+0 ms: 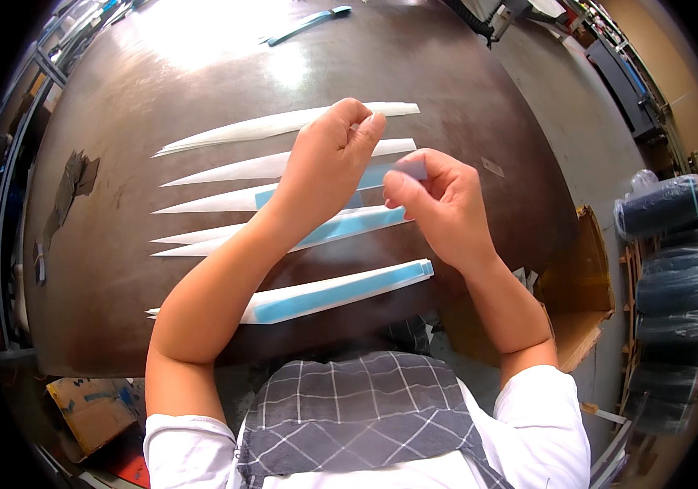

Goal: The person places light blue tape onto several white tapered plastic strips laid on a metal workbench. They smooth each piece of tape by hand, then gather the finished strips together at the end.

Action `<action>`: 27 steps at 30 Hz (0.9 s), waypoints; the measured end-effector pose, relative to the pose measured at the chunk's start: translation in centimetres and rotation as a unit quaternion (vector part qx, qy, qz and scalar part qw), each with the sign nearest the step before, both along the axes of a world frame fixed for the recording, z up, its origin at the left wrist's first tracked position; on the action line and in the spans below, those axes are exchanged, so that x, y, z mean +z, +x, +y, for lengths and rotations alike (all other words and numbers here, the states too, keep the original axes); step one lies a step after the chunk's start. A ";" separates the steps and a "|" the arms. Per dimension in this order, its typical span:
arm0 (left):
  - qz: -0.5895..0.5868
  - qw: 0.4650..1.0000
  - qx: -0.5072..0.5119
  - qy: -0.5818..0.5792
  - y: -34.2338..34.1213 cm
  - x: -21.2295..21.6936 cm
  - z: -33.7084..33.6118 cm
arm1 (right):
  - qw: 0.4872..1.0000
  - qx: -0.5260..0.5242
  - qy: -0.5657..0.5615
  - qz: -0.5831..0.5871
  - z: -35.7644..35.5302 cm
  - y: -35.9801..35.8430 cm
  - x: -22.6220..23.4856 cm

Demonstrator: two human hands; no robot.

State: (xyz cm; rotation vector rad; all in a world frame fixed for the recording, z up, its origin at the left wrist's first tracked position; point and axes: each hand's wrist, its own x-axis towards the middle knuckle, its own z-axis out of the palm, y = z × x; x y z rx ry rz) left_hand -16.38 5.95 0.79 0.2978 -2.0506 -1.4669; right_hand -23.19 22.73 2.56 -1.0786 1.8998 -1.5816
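Observation:
Several long white strips tapering to points lie in rows across the brown table, among them a far strip (251, 128) and a second white strip (227, 171). Pale blue bands cover parts of the nearer ones, such as the nearest bundle (333, 295). Above the middle rows, my left hand (337, 138) is closed in a pinch, and what its fingers hold, if anything, is hidden. My right hand (444, 200) pinches the right end of a blue strip (381, 174) over the third row. My left hand and forearm hide parts of the middle rows.
A blue strip (308, 26) lies at the table's (504, 220) far side, and a torn dark piece (72, 189) at its left. An open cardboard box (585, 285) stands at the right near corner. Plastic-wrapped dark rolls (671, 277) are stacked farther right.

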 end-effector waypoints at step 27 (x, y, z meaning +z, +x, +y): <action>-0.284 0.921 -0.182 0.196 -1.0 -0.1 -3.8 | 0.911 0.003 0.056 0.409 1.0 -10.2 -5.8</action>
